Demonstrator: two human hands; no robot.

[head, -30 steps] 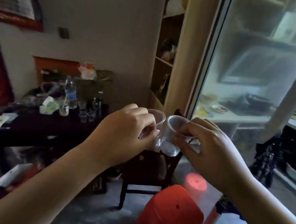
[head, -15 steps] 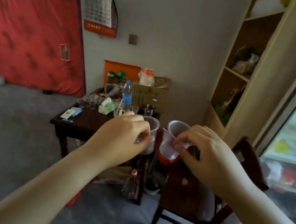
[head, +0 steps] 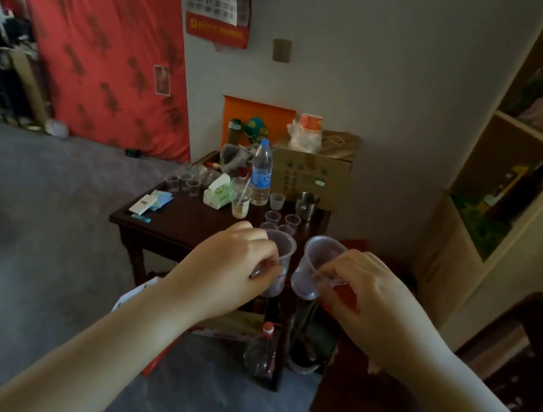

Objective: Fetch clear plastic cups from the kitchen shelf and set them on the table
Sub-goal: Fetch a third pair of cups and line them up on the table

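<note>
Now — view: it has swung away from the glass door seen a second ago and settled on the dark wooden desk [head: 191,226], which sits larger and closer than half a second ago.
Meaning for the task: by my reading the fetching is over and the carry is nearly done; what remains is to set the cups down.
Left hand [head: 230,269]: clenched round the left clear plastic cup [head: 279,262], fingers wrapped on its side wall, mouth up and roughly upright, held as before.
Right hand [head: 371,302]: pinching the right clear plastic cup [head: 315,267] at its rim, thumb and fingertips on the near edge; that cup tilts toward the left one.
Where the cups are: in the air in front of the desk's near right corner, just beside each other — touching or not, I cannot tell.
How the cups look: thin, see-through, faintly purple in this dim light, tapering to a narrower base, both apparently empty.
Desk top: already crowded, with a cluster of small clear cups [head: 278,222] near the right edge, another group [head: 185,182] at the back left, a water bottle [head: 261,173], a tissue pack [head: 218,193] and a steel mug [head: 307,203].
Likely spot: the bare dark patch at the front.
</note>
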